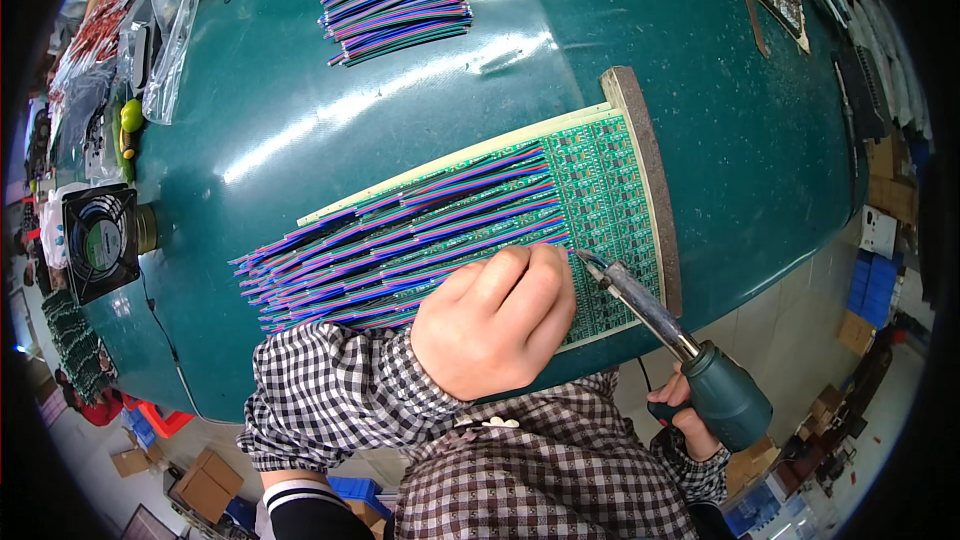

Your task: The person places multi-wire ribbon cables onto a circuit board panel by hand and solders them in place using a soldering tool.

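A green circuit board panel lies on the table, with many multicoloured ribbon wires running leftward from it in rows. My left hand rests over the lower rows, its fingers pinched at the end of one ribbon wire; the fingertips are partly hidden. At the lower right my right hand is wrapped around the thick green handle of a soldering iron. The iron's tip points up-left and sits on or just above the panel, close to my left fingers. Contact cannot be made out.
A dark bar lies along the panel's right edge. A bundle of ribbon wires is at the far side of the green table. At the left stand a small black fan and clear plastic bags. A worn metal piece lies far right.
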Available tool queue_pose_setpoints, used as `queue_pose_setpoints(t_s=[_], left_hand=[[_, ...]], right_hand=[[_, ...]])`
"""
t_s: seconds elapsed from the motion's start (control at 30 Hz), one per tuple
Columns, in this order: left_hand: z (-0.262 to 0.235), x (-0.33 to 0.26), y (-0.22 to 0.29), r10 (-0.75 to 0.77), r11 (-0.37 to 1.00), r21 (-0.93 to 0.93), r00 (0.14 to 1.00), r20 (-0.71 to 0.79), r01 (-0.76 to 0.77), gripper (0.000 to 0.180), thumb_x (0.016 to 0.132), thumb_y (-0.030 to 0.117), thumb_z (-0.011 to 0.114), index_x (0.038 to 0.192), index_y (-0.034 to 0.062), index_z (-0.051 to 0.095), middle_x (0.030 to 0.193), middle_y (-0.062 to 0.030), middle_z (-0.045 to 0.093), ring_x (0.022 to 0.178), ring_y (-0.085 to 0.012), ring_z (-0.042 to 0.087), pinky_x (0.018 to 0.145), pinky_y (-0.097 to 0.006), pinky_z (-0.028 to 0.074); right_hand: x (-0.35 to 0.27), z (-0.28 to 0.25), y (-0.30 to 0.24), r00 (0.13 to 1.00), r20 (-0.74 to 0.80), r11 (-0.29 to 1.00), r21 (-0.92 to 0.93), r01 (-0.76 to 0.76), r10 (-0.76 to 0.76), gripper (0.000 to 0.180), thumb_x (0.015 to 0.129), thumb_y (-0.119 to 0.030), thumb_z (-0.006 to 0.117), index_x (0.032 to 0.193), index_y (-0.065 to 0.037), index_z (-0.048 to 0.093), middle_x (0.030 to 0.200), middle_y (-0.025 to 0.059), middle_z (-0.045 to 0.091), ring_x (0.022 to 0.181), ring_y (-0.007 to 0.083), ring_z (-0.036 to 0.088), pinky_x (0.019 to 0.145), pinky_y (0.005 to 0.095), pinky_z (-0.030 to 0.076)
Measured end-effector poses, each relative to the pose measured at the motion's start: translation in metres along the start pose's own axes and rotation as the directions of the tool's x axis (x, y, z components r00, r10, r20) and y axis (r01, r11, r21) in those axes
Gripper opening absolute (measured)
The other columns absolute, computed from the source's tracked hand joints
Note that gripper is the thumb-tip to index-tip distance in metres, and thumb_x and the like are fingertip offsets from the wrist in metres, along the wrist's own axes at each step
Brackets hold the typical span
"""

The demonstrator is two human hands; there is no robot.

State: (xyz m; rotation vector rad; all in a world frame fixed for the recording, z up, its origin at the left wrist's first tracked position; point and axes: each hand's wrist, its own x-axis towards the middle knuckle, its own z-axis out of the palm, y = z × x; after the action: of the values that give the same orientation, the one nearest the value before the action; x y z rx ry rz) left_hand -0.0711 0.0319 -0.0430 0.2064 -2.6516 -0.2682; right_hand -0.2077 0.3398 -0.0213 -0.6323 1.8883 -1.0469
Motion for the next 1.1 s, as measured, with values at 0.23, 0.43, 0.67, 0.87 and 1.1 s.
queue_pose_setpoints(t_s=[0.23, 0.43, 0.67, 0.87, 1.1], left_hand=[[-0.005, 0.003, -0.001, 0.002, 0.998, -0.06, 1.0, 0.009, -0.001, 0.032, 0.067, 0.006, 0.073, 0.099, -0.0022, 0.075, 0.099, -0.0098, 0.066, 0.082, -0.0194, 0.066, 0.063, -0.028, 0.054], [-0.005, 0.003, 0.0, 0.014, 0.998, -0.06, 1.0, 0.007, -0.014, 0.033, 0.066, 0.006, 0.073, 0.098, -0.0027, 0.075, 0.1, -0.0101, 0.066, 0.082, -0.0195, 0.066, 0.063, -0.028, 0.054], [-0.002, 0.003, -0.002, 0.024, 0.998, -0.055, 1.0, -0.002, -0.024, 0.034, 0.066, 0.006, 0.073, 0.098, -0.003, 0.075, 0.099, -0.0101, 0.066, 0.082, -0.0193, 0.066, 0.062, -0.028, 0.054], [-0.009, 0.006, -0.002, 0.03, 1.0, -0.001, 0.999, -0.012, -0.03, 0.035, 0.067, 0.007, 0.071, 0.1, -0.003, 0.074, 0.1, -0.0106, 0.066, 0.082, -0.0196, 0.066, 0.063, -0.028, 0.054], [-0.06, 0.02, -0.007, -0.12, 0.979, -0.152, 0.986, 0.117, 0.137, 0.036, 0.076, 0.012, 0.07, 0.11, 0.0056, 0.076, 0.111, -0.0113, 0.069, 0.099, -0.0258, 0.068, 0.086, -0.041, 0.058]], right_hand=[[-0.002, 0.001, 0.0, 1.0, -0.007, 0.999, -0.035, 0.014, -0.014, 0.08, 0.085, -0.038, 0.085, 0.134, 0.011, 0.046, 0.092, 0.0072, 0.059, 0.09, 0.0225, 0.063, 0.088, 0.045, 0.061], [-0.002, 0.013, -0.008, 0.989, -0.111, 0.964, 0.258, -0.063, 0.095, 0.087, 0.083, -0.041, 0.086, 0.139, 0.011, 0.044, 0.094, 0.0058, 0.058, 0.093, 0.0227, 0.062, 0.087, 0.0449, 0.061], [0.012, 0.011, -0.016, 0.989, -0.139, 0.943, 0.333, -0.001, 0.05, 0.083, 0.085, -0.041, 0.084, 0.137, 0.011, 0.046, 0.09, 0.0061, 0.058, 0.088, 0.0239, 0.063, 0.084, 0.0445, 0.062], [0.057, 0.003, -0.018, 0.969, -0.16, 0.742, 0.623, 0.247, -0.188, 0.066, 0.097, -0.039, 0.07, 0.131, 0.012, 0.045, 0.085, 0.0087, 0.057, 0.082, 0.0228, 0.063, 0.063, 0.0367, 0.064], [0.152, -0.032, 0.0, 0.928, -0.288, 0.256, 0.903, 0.345, -0.236, 0.057, 0.108, -0.046, 0.048, 0.122, 0.009, 0.048, 0.078, 0.0067, 0.05, 0.073, 0.0162, 0.053, 0.049, 0.0269, 0.058]])
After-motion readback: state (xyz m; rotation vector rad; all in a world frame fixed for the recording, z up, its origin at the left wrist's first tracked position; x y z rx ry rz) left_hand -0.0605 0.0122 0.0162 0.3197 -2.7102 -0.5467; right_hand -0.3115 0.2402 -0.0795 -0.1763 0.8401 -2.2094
